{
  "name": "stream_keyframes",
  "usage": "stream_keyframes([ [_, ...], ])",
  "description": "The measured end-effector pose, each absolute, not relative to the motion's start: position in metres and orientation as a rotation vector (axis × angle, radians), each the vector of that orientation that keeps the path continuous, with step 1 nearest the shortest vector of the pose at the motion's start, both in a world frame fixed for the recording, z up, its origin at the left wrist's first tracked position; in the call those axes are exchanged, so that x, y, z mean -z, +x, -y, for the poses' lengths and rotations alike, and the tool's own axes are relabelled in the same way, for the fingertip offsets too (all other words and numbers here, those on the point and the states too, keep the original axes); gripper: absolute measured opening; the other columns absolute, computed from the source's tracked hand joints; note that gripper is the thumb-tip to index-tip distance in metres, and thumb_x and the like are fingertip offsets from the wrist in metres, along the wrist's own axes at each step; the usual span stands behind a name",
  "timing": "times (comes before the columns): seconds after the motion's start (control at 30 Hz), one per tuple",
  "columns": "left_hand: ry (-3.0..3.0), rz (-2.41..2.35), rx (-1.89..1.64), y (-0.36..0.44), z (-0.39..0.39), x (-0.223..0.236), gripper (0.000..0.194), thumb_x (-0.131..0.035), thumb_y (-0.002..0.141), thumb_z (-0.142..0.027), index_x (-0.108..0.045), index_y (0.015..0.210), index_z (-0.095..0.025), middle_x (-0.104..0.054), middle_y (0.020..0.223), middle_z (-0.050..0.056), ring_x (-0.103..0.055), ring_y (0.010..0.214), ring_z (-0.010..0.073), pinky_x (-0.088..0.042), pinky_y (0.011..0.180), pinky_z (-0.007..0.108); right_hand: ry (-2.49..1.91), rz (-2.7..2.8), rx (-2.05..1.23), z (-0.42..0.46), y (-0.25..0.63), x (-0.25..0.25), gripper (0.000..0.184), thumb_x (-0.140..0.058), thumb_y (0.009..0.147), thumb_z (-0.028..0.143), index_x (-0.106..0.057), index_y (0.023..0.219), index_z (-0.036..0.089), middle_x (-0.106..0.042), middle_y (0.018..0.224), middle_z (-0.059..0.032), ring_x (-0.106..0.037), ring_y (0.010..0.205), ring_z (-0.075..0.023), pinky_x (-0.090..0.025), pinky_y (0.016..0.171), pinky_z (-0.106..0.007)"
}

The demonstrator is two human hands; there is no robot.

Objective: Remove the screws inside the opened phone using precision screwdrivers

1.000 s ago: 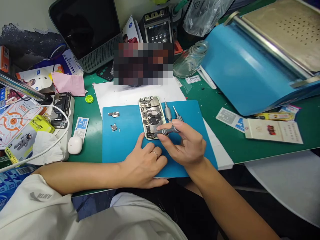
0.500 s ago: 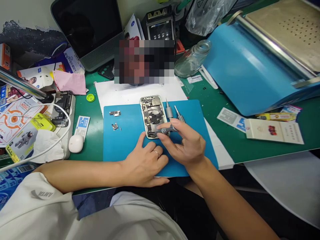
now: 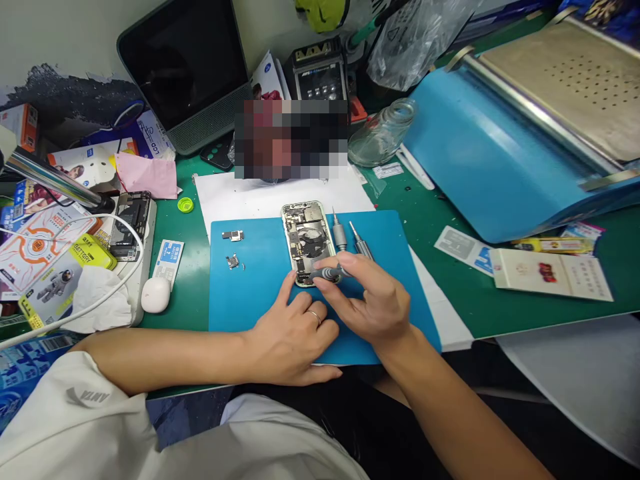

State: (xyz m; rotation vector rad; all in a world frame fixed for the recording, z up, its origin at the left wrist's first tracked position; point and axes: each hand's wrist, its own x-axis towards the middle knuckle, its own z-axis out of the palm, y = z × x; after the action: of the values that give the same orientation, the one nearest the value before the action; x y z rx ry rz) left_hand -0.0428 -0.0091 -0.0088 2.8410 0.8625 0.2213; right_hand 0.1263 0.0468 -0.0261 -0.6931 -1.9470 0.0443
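Note:
An opened smartphone [image 3: 310, 237] with its inner parts bare lies on a blue mat [image 3: 250, 293]. My right hand [image 3: 379, 299] pinches a grey screwdriver [image 3: 331, 273], tilted over the phone's lower end; its tip is too small to make out. My left hand [image 3: 295, 333] rests on the mat, index finger stretched to the phone's lower left corner, thumb out and the other fingers bent, holding nothing. Right of the phone lie two more screwdrivers, one grey [image 3: 339, 233] and one slimmer [image 3: 361, 243]. Small phone parts [image 3: 233, 236] sit on the mat's left side.
A glass jar [image 3: 383, 132] and a blue machine with a metal roller [image 3: 470, 147] stand at the back right. To the left are another opened phone [image 3: 131, 223], a white earbud case [image 3: 155, 295] and a white cable [image 3: 131, 263]. A white box [image 3: 550, 273] lies right.
The view has tilted slightly, so everything sits a little lower in the picture. Both hands, the screwdriver and the phone keep nearly the same places relative to each other.

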Motion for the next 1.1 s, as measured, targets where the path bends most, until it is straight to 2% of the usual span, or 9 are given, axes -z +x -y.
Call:
stream_keyframes([
  [0.17, 2.844, -0.853, -0.254, -0.0424, 0.0083, 0.0124, 0.054, -0.060, 0.089, -0.067, -0.063, 0.101, -0.015, -0.063, 0.095, 0.009, -0.059, 0.094, 0.0278, -0.031, 0.118, 0.062, -0.704, 1.941, -0.044, -0.0467, 0.1268, 0.0269, 0.068, -0.070, 0.088, 0.009, -0.040, 0.149, 0.020, -0.076, 0.094, -0.0081, -0.075, 0.078, -0.0212, -0.066, 0.066, -0.034],
  [0.4, 2.854, -0.830, -0.289, -0.0428, 0.0071, 0.0119, 0.053, -0.061, 0.088, -0.067, -0.063, 0.099, -0.014, -0.063, 0.094, 0.010, -0.059, 0.094, 0.0284, -0.034, 0.114, 0.063, -0.704, 1.967, -0.027, -0.0460, 0.1279, 0.0229, 0.073, -0.071, 0.086, 0.007, -0.038, 0.150, 0.017, -0.076, 0.094, -0.0092, -0.075, 0.077, -0.0210, -0.065, 0.064, -0.032],
  [0.57, 2.853, -0.819, -0.285, -0.0424, 0.0071, 0.0117, 0.052, -0.060, 0.090, -0.065, -0.063, 0.099, -0.014, -0.064, 0.092, 0.009, -0.059, 0.093, 0.0285, -0.033, 0.113, 0.063, -0.716, 1.969, -0.035, -0.0456, 0.1283, 0.0226, 0.077, -0.071, 0.087, 0.007, -0.035, 0.153, 0.021, -0.076, 0.094, -0.0068, -0.074, 0.078, -0.0202, -0.065, 0.065, -0.032],
  [0.7, 2.854, -0.813, -0.256, -0.0419, 0.0071, 0.0113, 0.053, -0.058, 0.091, -0.065, -0.064, 0.100, -0.014, -0.064, 0.093, 0.010, -0.059, 0.093, 0.0289, -0.033, 0.113, 0.063, -0.692, 1.964, -0.041, -0.0459, 0.1280, 0.0236, 0.076, -0.072, 0.085, 0.004, -0.039, 0.152, 0.016, -0.076, 0.095, -0.0095, -0.074, 0.079, -0.0215, -0.064, 0.067, -0.032],
  [1.1, 2.833, -0.817, -0.257, -0.0425, 0.0058, 0.0093, 0.051, -0.059, 0.091, -0.065, -0.063, 0.099, -0.014, -0.063, 0.093, 0.009, -0.058, 0.094, 0.0285, -0.033, 0.114, 0.064, -0.797, 1.946, -0.032, -0.0441, 0.1296, 0.0254, 0.070, -0.071, 0.088, 0.012, -0.039, 0.149, 0.024, -0.079, 0.097, -0.0058, -0.075, 0.073, -0.0187, -0.064, 0.062, -0.029],
])
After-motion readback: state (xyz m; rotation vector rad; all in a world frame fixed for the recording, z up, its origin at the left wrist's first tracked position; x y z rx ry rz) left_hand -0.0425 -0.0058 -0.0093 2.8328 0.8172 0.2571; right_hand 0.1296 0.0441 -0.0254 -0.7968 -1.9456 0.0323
